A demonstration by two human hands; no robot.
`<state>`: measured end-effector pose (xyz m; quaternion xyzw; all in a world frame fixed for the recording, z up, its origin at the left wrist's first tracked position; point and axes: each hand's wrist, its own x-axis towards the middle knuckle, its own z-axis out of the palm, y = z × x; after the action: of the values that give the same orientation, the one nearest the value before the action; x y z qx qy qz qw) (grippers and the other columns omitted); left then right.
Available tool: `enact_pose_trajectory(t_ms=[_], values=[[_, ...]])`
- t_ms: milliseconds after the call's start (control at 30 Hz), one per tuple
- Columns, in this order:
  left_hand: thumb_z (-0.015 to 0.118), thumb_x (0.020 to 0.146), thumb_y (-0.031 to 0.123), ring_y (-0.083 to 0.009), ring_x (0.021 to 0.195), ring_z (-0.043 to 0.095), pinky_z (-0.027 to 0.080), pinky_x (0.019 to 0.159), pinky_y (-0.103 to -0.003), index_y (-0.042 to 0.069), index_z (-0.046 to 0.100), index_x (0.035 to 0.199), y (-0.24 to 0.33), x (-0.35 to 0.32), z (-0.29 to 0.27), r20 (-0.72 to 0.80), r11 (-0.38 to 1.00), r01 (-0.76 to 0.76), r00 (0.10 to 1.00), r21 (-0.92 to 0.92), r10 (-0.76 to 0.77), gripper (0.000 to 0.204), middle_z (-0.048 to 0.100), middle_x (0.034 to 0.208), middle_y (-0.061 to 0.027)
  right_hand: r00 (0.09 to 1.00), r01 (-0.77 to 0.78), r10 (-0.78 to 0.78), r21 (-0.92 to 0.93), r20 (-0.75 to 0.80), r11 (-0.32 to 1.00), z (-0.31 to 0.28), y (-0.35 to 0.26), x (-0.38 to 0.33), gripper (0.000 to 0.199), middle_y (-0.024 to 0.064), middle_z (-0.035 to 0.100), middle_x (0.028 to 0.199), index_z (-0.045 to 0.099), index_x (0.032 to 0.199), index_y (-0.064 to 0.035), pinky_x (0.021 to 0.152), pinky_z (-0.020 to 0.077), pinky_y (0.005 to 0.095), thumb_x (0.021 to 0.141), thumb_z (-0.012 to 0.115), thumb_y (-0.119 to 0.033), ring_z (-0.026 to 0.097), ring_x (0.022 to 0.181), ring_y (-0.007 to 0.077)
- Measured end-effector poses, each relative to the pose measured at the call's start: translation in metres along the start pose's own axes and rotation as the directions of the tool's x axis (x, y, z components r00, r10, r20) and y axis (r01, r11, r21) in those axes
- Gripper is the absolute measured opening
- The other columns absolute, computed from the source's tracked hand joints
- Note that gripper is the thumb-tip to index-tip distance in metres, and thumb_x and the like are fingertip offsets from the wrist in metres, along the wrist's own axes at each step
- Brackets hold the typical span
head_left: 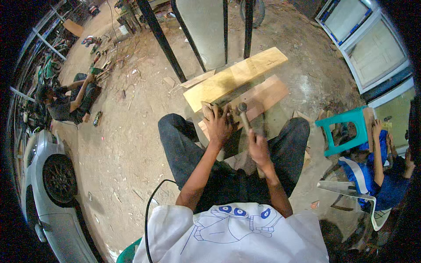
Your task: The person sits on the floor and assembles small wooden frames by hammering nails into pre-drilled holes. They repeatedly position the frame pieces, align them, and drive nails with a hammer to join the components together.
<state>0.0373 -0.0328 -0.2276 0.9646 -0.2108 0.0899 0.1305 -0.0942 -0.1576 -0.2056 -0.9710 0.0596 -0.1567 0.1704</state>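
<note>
My right hand (258, 151) is closed around the wooden handle of a hammer (244, 115). The dark hammer head is raised just right of my left fingertips and is slightly blurred. My left hand (218, 127) is bent over the near edge of the wood, its fingers closed around something too small to make out. Against its outer fingers lies a small tan wood piece (207, 108). Beyond both hands a thick pale yellow plank (237, 78) slants up to the right. A reddish-brown board (267, 94) lies in front of it, partly hidden by my hands and the hammer.
Dark-legged furniture (204, 33) stands past the planks. On the left, a person (70, 98) sits on the ground near a silver car (57, 197). To the right are a green plastic stool (344, 129) and another person in blue (372, 175). Framed panels (372, 48) lean at upper right.
</note>
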Motion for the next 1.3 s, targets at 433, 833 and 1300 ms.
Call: enact_pose_trajectory(t_ms=[433, 833, 1300], values=[[0.048, 0.09, 0.039, -0.0437, 0.128, 0.032, 0.027, 0.094, -0.066, 0.022, 0.048, 0.134, -0.003, 0.002, 0.003, -0.082, 0.999, -0.002, 0.997, -0.045, -0.002, 0.047, 0.04, 0.137, -0.0182, 0.855, -0.493, 0.47, 0.629, 0.221, 0.601, -0.048, -0.043, 0.015, 0.045, 0.0209, 0.05, 0.061, 0.054, 0.08, 0.002, 0.054, 0.0387, 0.0452, 0.1, 0.037, -0.035, 0.047, 0.054, 0.0422], [0.041, 0.094, 0.032, -0.0424, 0.124, 0.037, 0.031, 0.092, -0.063, 0.023, 0.05, 0.132, 0.004, 0.001, -0.003, -0.077, 1.0, 0.015, 0.997, -0.008, -0.015, 0.04, 0.04, 0.135, -0.0182, 0.904, -0.324, 0.426, 0.582, -0.043, 0.746, -0.023, -0.043, 0.001, 0.051, 0.0223, 0.054, 0.064, 0.057, 0.077, 0.003, 0.055, 0.0405, 0.0472, 0.099, 0.039, -0.04, 0.051, 0.057, 0.0437], [0.059, 0.081, 0.039, -0.0477, 0.131, 0.026, 0.035, 0.09, -0.065, 0.03, 0.038, 0.14, 0.002, 0.001, -0.001, 0.018, 1.0, -0.013, 1.0, 0.011, 0.013, 0.064, 0.03, 0.144, -0.0162, 0.967, -0.18, 0.236, 0.41, -0.091, 0.894, 0.032, 0.006, -0.03, 0.039, 0.0167, 0.052, 0.07, 0.056, 0.102, 0.0008, 0.051, 0.0384, 0.0432, 0.096, 0.048, -0.037, 0.052, 0.059, 0.0309]])
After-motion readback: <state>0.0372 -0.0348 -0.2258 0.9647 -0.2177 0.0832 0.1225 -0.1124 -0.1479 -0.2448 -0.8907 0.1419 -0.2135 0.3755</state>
